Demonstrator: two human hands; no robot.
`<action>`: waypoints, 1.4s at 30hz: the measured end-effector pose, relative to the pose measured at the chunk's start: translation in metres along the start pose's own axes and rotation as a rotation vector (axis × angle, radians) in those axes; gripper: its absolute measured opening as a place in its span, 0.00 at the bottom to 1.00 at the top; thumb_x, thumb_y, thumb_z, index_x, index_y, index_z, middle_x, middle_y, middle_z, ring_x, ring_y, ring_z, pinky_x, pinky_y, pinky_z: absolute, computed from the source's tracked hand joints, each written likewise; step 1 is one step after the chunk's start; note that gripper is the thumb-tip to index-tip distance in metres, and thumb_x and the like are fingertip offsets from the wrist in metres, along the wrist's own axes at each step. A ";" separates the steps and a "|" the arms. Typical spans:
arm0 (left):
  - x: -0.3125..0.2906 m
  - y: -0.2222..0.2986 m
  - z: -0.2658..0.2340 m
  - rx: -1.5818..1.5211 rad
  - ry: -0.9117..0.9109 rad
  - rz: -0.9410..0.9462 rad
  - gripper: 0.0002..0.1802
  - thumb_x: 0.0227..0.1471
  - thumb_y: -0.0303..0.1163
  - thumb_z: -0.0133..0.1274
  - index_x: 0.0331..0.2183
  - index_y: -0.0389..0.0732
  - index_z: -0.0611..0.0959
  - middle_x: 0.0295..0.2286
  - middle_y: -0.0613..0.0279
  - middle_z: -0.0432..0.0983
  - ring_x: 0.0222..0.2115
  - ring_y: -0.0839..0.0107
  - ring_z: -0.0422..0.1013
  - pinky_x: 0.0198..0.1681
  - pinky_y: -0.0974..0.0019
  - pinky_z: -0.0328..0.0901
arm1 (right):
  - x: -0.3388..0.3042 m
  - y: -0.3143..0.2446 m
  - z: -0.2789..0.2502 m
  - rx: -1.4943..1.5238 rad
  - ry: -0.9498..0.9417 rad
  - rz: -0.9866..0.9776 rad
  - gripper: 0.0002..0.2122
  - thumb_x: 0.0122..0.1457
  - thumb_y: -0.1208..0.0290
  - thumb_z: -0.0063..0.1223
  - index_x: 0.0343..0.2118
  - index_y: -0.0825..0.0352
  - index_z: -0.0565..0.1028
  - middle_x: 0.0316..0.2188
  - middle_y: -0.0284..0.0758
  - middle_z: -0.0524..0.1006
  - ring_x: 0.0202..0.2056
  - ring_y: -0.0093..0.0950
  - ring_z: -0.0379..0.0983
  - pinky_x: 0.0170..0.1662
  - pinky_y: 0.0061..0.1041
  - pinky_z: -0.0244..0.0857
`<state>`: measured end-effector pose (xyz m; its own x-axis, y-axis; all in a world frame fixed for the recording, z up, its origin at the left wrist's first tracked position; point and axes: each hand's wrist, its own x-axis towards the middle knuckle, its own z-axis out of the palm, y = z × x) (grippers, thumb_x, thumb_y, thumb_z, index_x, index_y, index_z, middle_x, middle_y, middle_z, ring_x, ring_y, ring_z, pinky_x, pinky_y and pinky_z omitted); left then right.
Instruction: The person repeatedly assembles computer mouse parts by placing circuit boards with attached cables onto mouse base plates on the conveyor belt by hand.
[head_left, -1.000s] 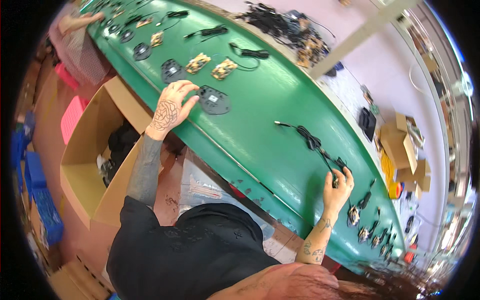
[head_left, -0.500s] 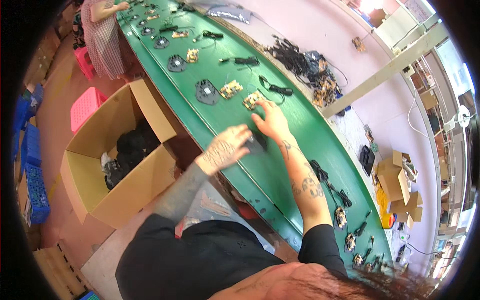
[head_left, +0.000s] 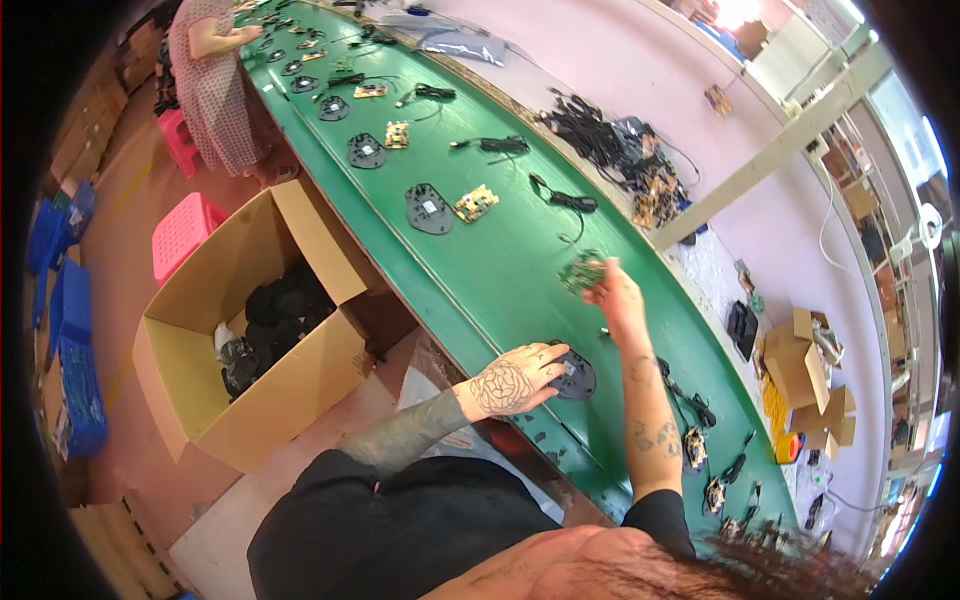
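My right hand [head_left: 615,300] pinches a green circuit board [head_left: 582,272] by its edge, raised over the green bench. Close to me, my left hand [head_left: 515,382] has its fingers on the left edge of a black plastic bottom shell [head_left: 576,376], which lies on the bench and looks like part of a computer mouse. Farther up sit another black shell [head_left: 430,209] and a yellowish circuit board [head_left: 477,203] beside it. A coiled black cable [head_left: 568,198] rests beyond the raised board.
More shells, boards and cables run in rows along the green bench [head_left: 400,255]. A heap of black cables [head_left: 590,130] lies on the far ledge. At left stand an open cardboard box [head_left: 270,410] and a pink stool [head_left: 187,235]. Another person [head_left: 215,90] works at the far end.
My right hand has lifted the circuit board off the bench and drawn it nearer and to the right. My left hand has moved right and nearer with the black shell.
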<state>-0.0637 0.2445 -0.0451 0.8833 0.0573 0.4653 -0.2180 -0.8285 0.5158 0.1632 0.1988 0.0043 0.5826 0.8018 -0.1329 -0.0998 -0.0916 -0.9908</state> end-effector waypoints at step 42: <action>0.055 0.018 0.007 0.021 -0.161 0.045 0.09 0.43 0.28 0.65 0.32 0.45 0.85 0.33 0.63 0.73 0.36 0.61 0.71 0.40 0.60 0.68 | -0.164 0.024 -0.048 0.290 0.184 0.020 0.09 0.63 0.68 0.57 0.41 0.69 0.78 0.35 0.26 0.78 0.38 0.14 0.70 0.45 0.16 0.64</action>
<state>-0.0160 0.2289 -0.0149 0.9283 -0.0684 0.3656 -0.2515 -0.8396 0.4814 0.1045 0.0368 0.0011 0.7114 0.6792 -0.1808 -0.3222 0.0865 -0.9427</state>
